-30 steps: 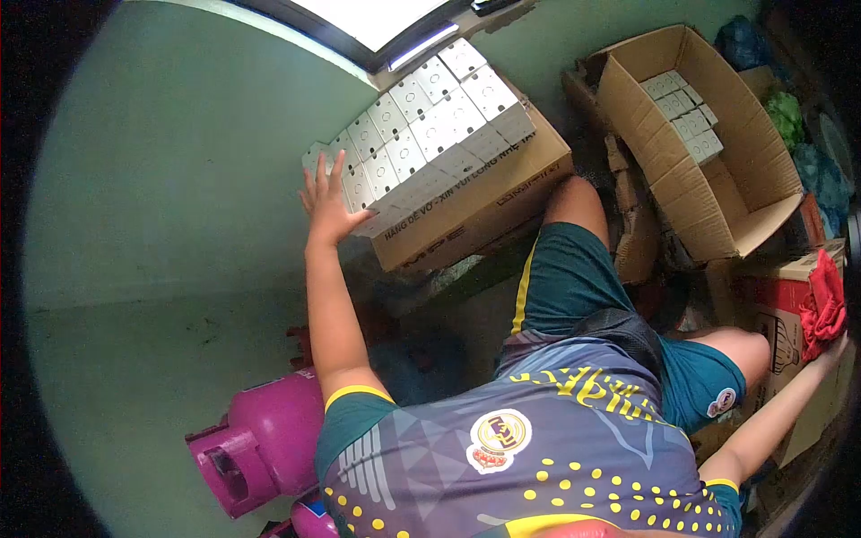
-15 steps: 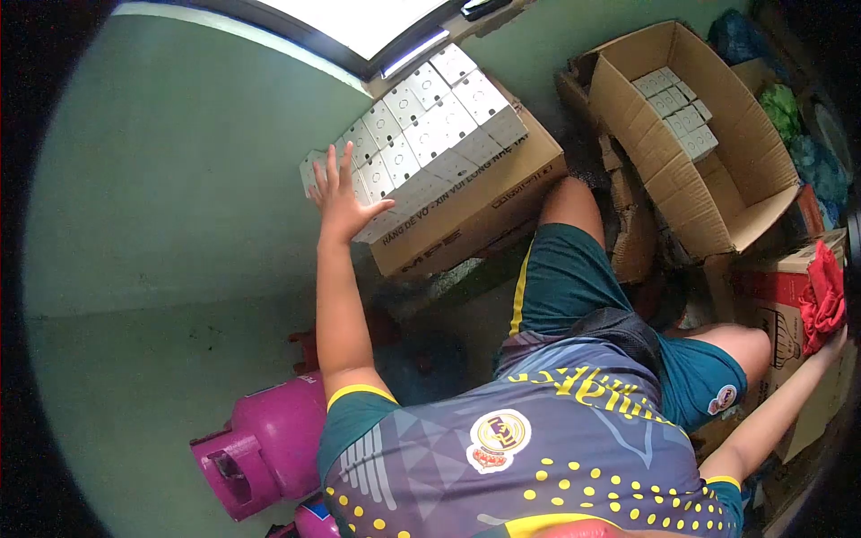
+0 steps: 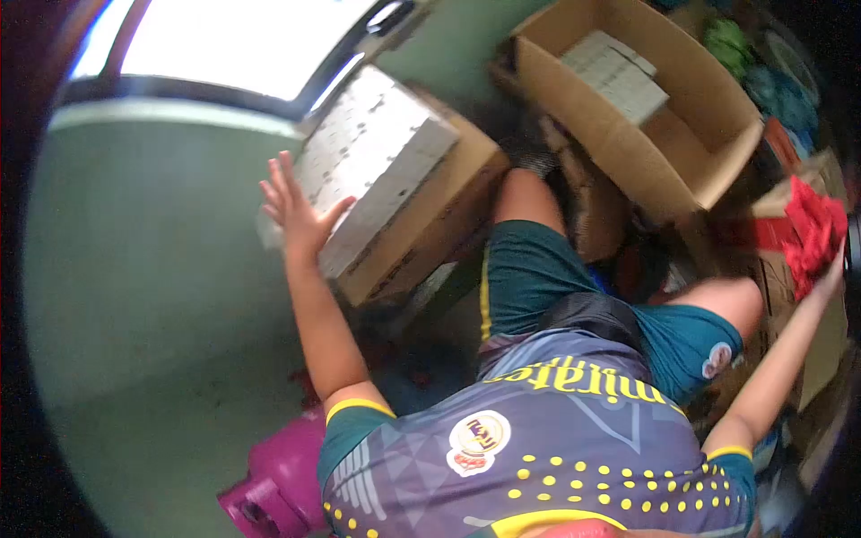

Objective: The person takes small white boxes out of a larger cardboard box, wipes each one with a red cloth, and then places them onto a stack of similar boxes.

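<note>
My left hand point(image 3: 303, 222) is open, its fingers spread at the near left end of a block of white boxes point(image 3: 368, 134). The thumb lies over the block's corner, and a pale, blurred piece shows behind the palm. Those boxes, packed edge to edge with small dark marks on top, rest on a brown cardboard carton point(image 3: 426, 215). On the far right, my right hand point(image 3: 830, 276) is closed around a crumpled red cloth point(image 3: 814, 229) beside another carton; part of its grip is hidden by the cloth.
An open cardboard box point(image 3: 619, 148) holding more white boxes point(image 3: 619, 76) stands at the upper right. A pink gas cylinder point(image 3: 285, 471) is at the lower left, by the green wall point(image 3: 161, 296). A bright window point(image 3: 233, 45) is above.
The view has shifted and blurred, with the boxes and cartons sliding left in it. My left hand has shifted toward the block's outer end. The red cloth has lifted slightly in my right hand.
</note>
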A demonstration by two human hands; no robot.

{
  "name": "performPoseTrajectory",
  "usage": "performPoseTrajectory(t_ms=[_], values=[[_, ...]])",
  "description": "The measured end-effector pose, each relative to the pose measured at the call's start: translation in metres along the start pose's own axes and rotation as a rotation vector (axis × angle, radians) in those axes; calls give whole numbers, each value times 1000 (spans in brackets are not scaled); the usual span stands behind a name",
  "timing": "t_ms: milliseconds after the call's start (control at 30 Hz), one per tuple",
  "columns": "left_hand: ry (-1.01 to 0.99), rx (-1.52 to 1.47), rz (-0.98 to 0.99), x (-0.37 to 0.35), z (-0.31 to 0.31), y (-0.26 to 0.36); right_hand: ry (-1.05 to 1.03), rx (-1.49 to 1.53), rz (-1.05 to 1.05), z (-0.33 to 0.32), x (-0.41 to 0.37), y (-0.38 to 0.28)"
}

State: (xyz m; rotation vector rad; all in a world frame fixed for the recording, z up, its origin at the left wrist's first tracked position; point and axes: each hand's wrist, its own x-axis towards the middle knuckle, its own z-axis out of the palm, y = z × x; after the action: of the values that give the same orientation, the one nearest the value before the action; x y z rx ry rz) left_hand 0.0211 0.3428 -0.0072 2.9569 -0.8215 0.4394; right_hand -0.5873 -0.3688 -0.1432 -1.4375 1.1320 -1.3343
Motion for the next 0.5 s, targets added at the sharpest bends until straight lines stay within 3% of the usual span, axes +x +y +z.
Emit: performPoseTrajectory(t_ms=[67,133,200,233,267,333,433,500], values=[[75,-104,62,21,-1,37,116,-118,-162,7,-11,-18],[192,-263,304,46,-3,101,196,-214,-322,18,-27,-36],[281,-463,562,75,2,173,258,-114,-335,41,-48,-58],[235,-617,585,83,-3,222,261,-128,-355,43,-50,-61],[214,-559,644,93,1,262,299,-152,-347,50,-59,-71],[-46,-851,701,114,29,349,323,-214,-310,55,-68,-84],[-415,-705,799,144,91,472,308,-245,-276,58,-78,-98],[-560,-497,862,165,158,550,269,-384,-428,60,-77,-101]])
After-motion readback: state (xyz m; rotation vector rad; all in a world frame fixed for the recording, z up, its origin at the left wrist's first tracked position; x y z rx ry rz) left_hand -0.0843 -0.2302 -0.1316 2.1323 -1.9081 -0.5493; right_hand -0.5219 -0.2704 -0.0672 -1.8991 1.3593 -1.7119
